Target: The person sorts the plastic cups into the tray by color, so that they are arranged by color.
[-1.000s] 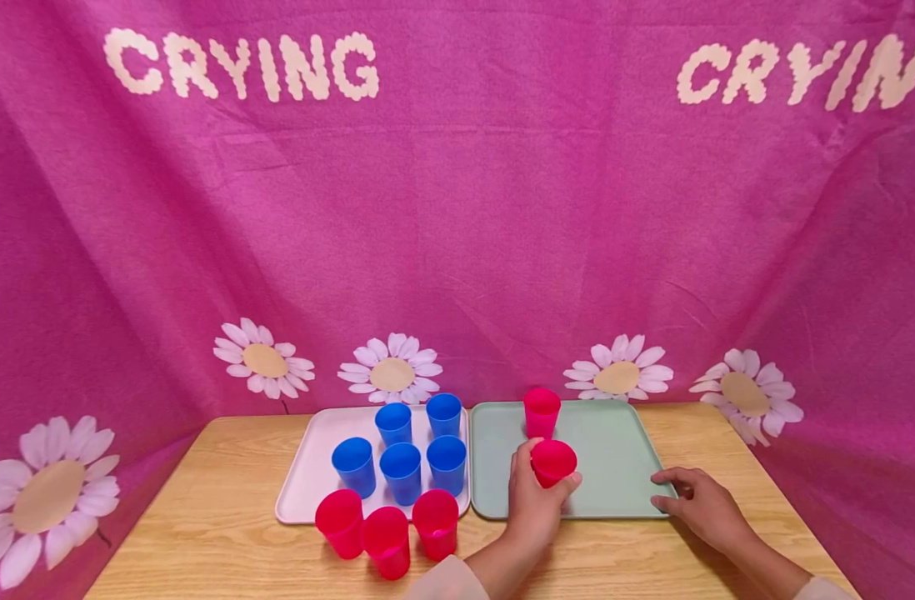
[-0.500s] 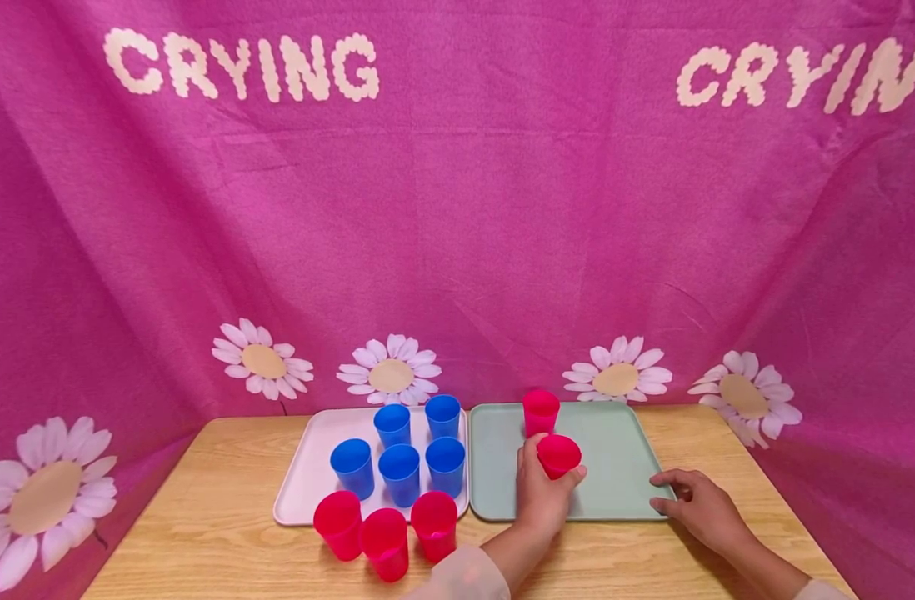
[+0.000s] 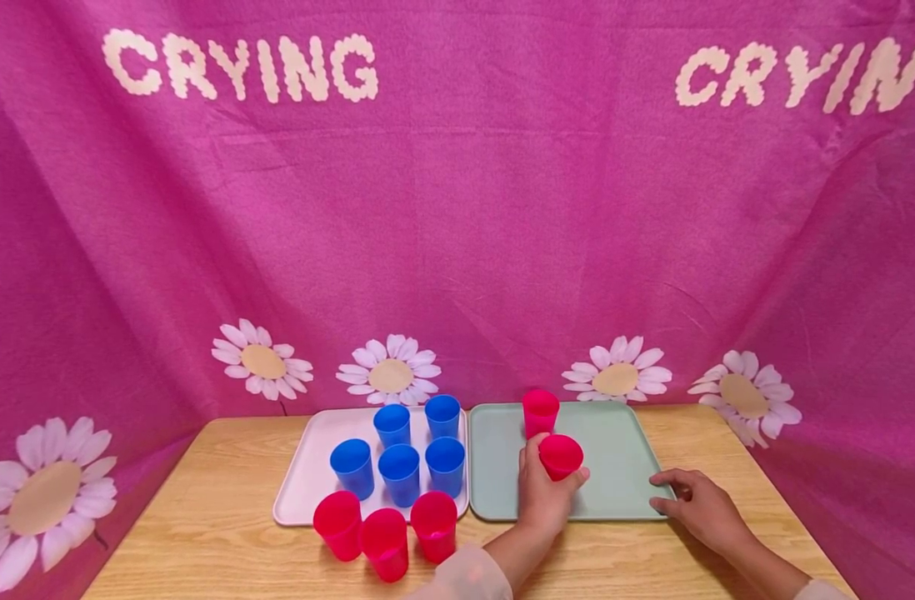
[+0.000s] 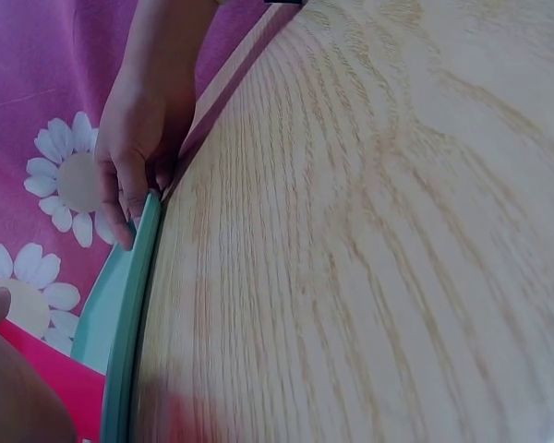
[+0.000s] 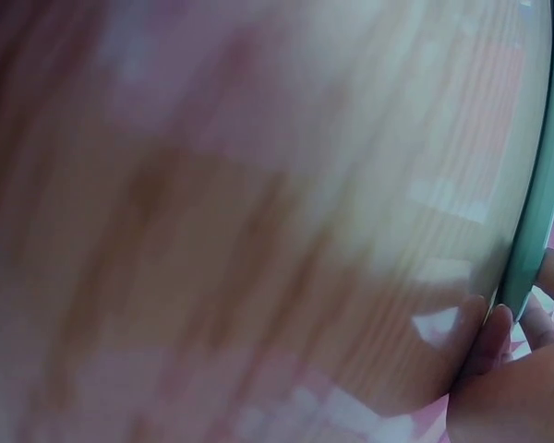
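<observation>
My left hand (image 3: 542,500) grips a red cup (image 3: 562,458), held upright over the green tray (image 3: 495,487). Whether its base touches the tray is hidden by the hand. Just behind it, another red cup (image 3: 541,412) stands on the same tray. At the tray's front right corner, my right hand (image 3: 701,507) pinches the rim. The left wrist view shows the right hand's fingers (image 4: 115,203) over the green rim (image 4: 129,305), and part of the held red cup (image 4: 60,383). In the right wrist view, fingers (image 5: 494,337) lie on both sides of the rim.
Several blue cups (image 3: 399,475) stand on a pale pink tray (image 3: 300,487), whose side adjoins the green one. Three red cups (image 3: 385,546) are grouped at its front edge. The wooden table (image 3: 217,500) meets a pink curtain (image 3: 457,250) with daisies behind.
My left hand has shifted slightly right and away from me with the red cup, then almost stopped. The right hand stays at the tray corner.
</observation>
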`<action>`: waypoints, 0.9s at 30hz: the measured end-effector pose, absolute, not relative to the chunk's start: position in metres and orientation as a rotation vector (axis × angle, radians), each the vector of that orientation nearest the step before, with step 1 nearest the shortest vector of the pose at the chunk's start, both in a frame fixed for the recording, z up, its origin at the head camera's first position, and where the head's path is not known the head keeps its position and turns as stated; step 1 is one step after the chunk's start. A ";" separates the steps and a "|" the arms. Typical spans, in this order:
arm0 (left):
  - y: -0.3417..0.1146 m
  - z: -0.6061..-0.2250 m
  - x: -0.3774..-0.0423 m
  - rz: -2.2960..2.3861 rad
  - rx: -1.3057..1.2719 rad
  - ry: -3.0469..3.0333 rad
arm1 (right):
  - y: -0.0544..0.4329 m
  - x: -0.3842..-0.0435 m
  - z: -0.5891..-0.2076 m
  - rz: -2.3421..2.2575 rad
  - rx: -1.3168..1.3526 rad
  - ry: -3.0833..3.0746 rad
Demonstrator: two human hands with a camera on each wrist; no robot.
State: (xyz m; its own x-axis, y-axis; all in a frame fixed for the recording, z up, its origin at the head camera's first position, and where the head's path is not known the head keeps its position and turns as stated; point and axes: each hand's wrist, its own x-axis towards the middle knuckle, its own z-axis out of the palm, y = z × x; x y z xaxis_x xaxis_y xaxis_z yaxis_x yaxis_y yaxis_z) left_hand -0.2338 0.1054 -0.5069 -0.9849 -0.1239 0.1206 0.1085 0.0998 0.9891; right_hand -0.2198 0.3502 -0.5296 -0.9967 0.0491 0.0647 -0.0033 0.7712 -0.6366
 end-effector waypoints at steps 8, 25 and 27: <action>0.103 -0.507 -0.232 -1.970 -0.006 -2.197 | 0.351 -0.221 -0.530 1.046 -0.064 -2.900; 0.077 -0.484 -0.206 -2.002 -0.089 -2.217 | 0.352 -0.222 -0.531 1.040 -0.065 -2.904; 0.074 -0.479 -0.201 -2.042 -0.116 -2.208 | 0.352 -0.222 -0.531 1.041 -0.065 -2.904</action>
State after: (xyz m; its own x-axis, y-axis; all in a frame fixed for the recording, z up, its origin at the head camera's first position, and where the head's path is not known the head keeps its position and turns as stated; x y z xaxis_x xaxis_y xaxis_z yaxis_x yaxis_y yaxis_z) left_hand -0.2009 0.0739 -0.4794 -0.9883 -0.0331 0.1489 0.1458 0.0806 0.9860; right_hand -0.2218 0.3516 -0.5310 -0.9976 0.0581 0.0380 0.0207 0.7715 -0.6359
